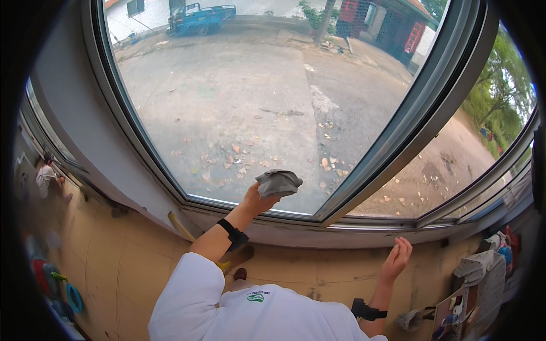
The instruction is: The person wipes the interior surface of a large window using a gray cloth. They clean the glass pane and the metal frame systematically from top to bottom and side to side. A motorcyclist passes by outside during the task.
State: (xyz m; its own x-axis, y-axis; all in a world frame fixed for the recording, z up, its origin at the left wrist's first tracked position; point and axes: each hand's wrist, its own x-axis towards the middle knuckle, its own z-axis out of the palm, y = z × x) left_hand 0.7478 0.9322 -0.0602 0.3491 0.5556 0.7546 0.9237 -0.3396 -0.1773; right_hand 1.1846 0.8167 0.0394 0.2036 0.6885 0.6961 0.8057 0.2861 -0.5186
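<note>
My left hand (256, 202) holds a folded grey cloth (279, 183) up at the lower part of a large window pane (222, 111). Whether the cloth presses on the glass is hard to tell. The pane sits in a metal frame (298, 216) with dark seals. Away to the right, my right hand (396, 261) hangs in the air below the sill, its fingers loosely bent and nothing seen in it. Each arm wears a black band.
A yellow handle (181, 227) leans by the wall under the window. At the right stands furniture draped with a grey cloth (480, 268), with piled items. A blue ring (74, 297) lies at the lower left. Another person (46, 179) is low down at the far left.
</note>
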